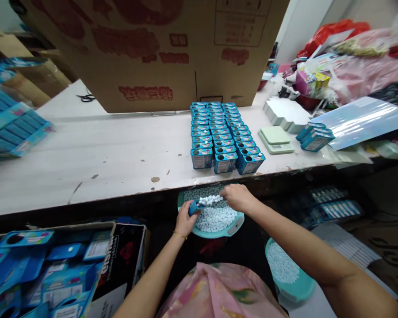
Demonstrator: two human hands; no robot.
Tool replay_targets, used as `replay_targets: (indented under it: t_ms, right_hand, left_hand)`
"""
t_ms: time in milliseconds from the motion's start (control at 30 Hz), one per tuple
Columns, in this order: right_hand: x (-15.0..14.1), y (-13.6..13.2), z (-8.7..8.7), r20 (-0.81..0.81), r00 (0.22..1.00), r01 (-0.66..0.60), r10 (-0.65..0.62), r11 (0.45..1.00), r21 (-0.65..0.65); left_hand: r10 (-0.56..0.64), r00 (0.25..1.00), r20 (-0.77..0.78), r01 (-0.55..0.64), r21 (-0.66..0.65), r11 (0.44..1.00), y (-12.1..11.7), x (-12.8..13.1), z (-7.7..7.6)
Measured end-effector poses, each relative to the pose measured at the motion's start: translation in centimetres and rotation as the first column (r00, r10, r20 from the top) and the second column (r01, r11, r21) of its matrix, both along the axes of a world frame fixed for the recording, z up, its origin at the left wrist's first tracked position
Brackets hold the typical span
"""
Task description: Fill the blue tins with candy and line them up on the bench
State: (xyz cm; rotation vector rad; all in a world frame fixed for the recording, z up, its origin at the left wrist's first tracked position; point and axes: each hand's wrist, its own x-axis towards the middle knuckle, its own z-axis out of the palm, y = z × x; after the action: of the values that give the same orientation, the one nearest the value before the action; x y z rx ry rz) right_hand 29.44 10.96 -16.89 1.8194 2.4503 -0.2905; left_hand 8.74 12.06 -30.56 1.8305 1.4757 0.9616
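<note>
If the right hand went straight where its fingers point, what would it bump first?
The right hand would probably meet the white pellets first, then the blue box in the left hand; depth is unclear.

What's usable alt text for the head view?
A person's left hand holds a small blue carton over a turquoise basin of white pellets, with pellets bridging the gap to the right hand. Beyond, three columns of blue cartons stand on a white table before a large cardboard box, left of a pale green scale.

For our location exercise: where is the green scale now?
In the head view, the scale sits right of centre on the table, beside the blue box rows.
</note>
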Motion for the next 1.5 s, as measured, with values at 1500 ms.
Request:
replay_targets:
  t_ms: [1500]
  right_hand:
    - [3.7,1.7,-8.4,-0.436,0.879,0.189,-0.194,0.980,-0.056]
  left_hand:
    - [0.036,0.972,0.233,-0.003,-0.141,0.990,0.3,-2.8,0.4]
